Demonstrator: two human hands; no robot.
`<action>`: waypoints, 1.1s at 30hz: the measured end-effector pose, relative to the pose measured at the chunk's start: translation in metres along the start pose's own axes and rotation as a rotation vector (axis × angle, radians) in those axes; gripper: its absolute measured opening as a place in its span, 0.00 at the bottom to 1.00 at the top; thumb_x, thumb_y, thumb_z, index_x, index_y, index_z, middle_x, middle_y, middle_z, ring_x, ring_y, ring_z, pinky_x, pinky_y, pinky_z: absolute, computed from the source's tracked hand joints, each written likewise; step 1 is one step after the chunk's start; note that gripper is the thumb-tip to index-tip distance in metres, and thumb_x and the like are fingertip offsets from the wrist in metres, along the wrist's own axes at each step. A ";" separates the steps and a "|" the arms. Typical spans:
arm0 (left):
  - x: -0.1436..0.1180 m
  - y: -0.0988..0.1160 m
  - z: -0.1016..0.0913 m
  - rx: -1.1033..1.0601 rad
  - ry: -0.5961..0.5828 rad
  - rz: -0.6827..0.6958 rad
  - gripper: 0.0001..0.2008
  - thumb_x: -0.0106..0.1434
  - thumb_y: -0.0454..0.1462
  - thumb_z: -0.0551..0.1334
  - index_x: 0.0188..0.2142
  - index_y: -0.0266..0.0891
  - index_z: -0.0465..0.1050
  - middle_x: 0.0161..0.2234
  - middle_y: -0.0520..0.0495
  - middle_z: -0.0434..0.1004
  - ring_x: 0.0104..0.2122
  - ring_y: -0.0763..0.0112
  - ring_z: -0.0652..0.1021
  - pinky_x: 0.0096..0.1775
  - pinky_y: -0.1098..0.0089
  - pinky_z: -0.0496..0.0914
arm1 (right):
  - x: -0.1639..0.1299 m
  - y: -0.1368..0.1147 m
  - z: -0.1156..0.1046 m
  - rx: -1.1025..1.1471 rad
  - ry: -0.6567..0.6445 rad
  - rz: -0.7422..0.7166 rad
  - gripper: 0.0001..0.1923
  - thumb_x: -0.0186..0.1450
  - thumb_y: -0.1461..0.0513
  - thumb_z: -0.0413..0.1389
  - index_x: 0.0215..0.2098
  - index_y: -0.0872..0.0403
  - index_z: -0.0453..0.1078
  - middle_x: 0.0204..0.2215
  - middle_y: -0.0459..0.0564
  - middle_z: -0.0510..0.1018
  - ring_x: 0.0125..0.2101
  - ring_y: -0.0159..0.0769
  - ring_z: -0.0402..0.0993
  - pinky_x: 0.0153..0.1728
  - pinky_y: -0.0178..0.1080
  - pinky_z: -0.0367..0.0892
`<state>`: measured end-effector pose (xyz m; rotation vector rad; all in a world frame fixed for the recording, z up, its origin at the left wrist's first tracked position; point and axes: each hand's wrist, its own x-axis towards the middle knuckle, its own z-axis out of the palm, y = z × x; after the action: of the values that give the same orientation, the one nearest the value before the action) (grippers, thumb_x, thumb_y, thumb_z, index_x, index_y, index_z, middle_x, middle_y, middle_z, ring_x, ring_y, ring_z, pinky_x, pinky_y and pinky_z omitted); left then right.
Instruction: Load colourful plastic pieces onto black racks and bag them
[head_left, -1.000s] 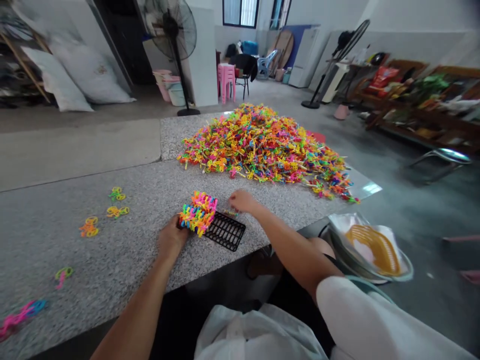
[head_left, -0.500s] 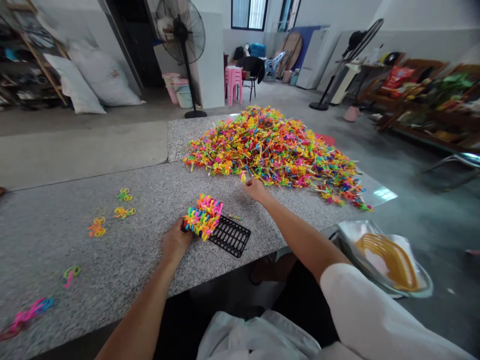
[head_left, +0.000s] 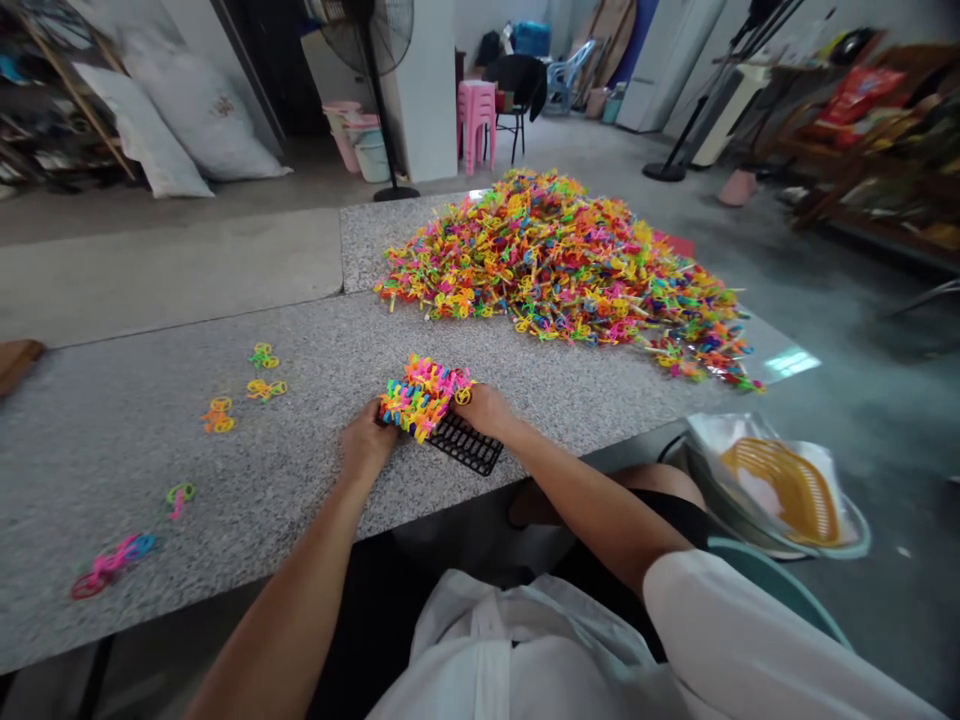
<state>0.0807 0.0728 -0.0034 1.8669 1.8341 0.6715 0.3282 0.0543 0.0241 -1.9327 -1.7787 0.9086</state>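
A black plastic grid rack [head_left: 469, 446] lies on the granite-look table, its left part filled with rows of small colourful plastic pieces [head_left: 417, 402]. My left hand [head_left: 367, 440] is closed on the rack's left end, fingers partly hidden by the pieces. My right hand [head_left: 485, 412] is over the rack's bare part, at the edge of the filled rows, its fingers pinched on a small plastic toy piece [head_left: 463, 396] with a yellow ring. Much of that piece is hidden. Beyond both hands rises a big heap of similar bright pieces [head_left: 555, 260].
Several loose pieces lie on the table's left side, among them a yellow-orange one [head_left: 266, 389] and a pink-and-blue cluster [head_left: 112, 565]. Right of my knees stand a bag-lined container with a yellow basket [head_left: 787, 490] and a green tub [head_left: 780, 585]. A standing fan [head_left: 371, 90] is behind the table.
My right hand has come from the heap's near edge back to the rack with a small piece. My left hand stays on the rack. The view has tilted downward.
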 end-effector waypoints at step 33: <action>0.004 -0.007 0.000 0.115 -0.048 -0.025 0.15 0.65 0.39 0.63 0.50 0.45 0.79 0.40 0.47 0.85 0.40 0.60 0.82 0.38 0.69 0.67 | 0.160 0.034 -0.092 -0.293 0.259 0.305 0.23 0.78 0.58 0.50 0.64 0.63 0.74 0.58 0.69 0.81 0.59 0.50 0.80 0.56 0.40 0.73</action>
<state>0.0755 0.0770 -0.0078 1.9121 1.8975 0.5177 0.4154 0.2204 0.0347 -2.4291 -1.5610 0.4708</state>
